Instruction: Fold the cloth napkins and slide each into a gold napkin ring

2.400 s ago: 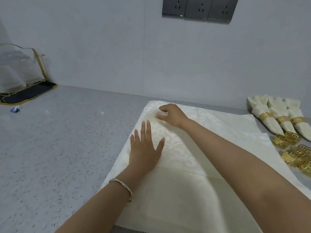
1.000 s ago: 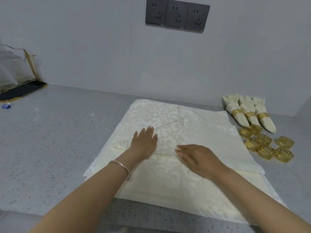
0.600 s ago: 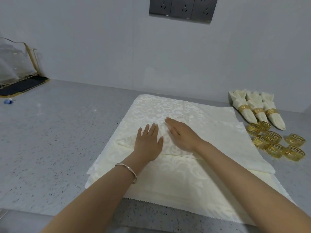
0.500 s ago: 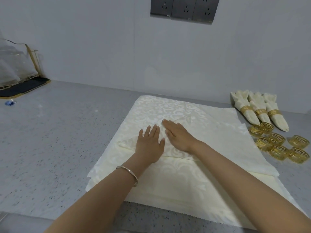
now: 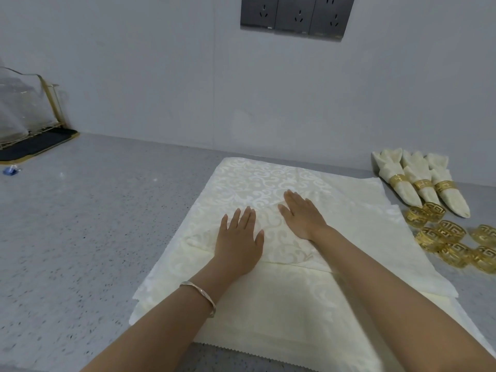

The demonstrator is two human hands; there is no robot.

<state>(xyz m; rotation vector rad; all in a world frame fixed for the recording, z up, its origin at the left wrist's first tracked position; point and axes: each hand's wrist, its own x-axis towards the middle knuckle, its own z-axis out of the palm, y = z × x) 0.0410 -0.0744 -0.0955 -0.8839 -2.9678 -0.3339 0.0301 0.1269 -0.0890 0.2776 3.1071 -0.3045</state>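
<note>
Step in hand: pressing a fold. Left hand [image 5: 239, 244] and right hand [image 5: 303, 214], both flat with fingers straight, grasping nothing, rest on the folded flap of the top cloth napkin [image 5: 271, 237], frame centre. Next likely: fold again, then fetch a gold ring [image 5: 440, 237] at right. Grey speckled tabletop [image 5: 94, 210]; grey wall with sockets [image 5: 295, 14] at top.

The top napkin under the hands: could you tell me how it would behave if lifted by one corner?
Probably floppy: the napkin lies flat, creased under the left hand and right hand. Its fold would likely fall open when lifted, as only the flat hands press it down. It looks thin and light, so it may slide over the stack beneath.
</note>
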